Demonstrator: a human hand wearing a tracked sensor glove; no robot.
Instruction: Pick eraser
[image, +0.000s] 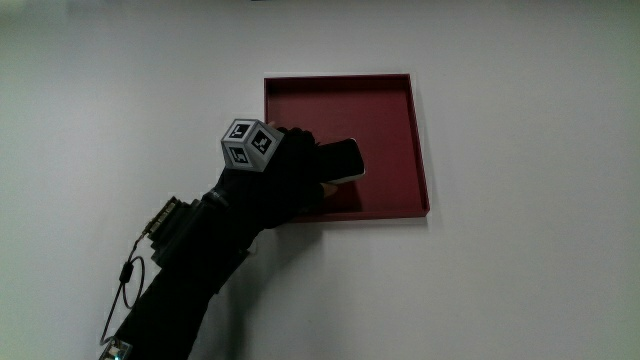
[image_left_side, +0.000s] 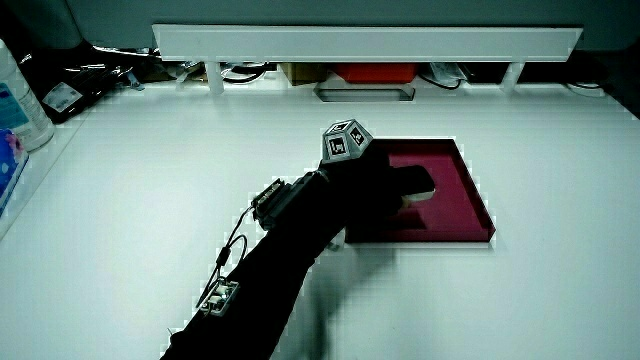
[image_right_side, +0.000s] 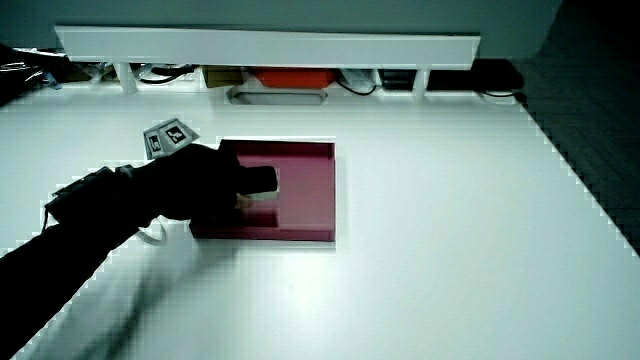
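Since the eraser (image: 342, 160) sits in the hand's (image: 285, 170) closed fingers over the red tray (image: 385, 105), I judge the step goes best with a firm pinch and a straight lift, clear of the tray's rim. Apart from the eraser, the tray looks empty.

Black glove on grip (image: 290, 175), patterned cube (image: 248, 145) on back (black-white markings); black sleeve, thin cable (image: 125, 285).

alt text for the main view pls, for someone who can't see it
A black-gloved hand grips a black-and-white eraser over a shallow dark red tray on a white table. A small patterned cube sits on the hand's back.
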